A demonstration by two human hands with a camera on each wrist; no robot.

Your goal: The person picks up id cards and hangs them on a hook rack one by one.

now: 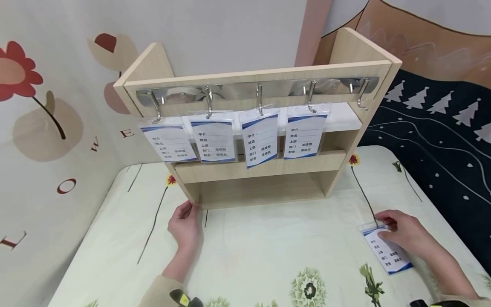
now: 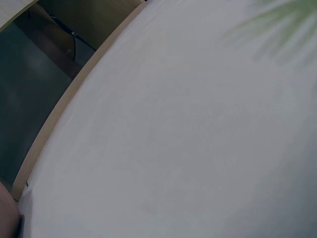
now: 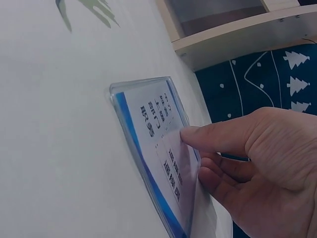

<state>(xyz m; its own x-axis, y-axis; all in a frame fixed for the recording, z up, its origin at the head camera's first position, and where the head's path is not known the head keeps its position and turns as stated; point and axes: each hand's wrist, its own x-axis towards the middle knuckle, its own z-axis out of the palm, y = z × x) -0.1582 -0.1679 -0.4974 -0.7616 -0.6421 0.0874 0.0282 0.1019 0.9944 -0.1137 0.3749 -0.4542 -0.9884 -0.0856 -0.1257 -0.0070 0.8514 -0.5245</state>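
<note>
A clear plastic badge holder with a blue-and-white printed card is in my right hand. In the right wrist view, thumb and fingers pinch the badge holder by its edge, thumb on the printed face. My left hand grips the bottom left front corner of a light wooden shelf; the left wrist view catches only a sliver of that hand at its lower left. Similar badge holders hang side by side from hooks along the shelf's front.
A metal strip with several hooks runs across the shelf's upper front. Its rightmost hook carries no badge. The shelf stands on a table with a flower-patterned cloth. Behind are a decorated wall and a dark tree-patterned surface.
</note>
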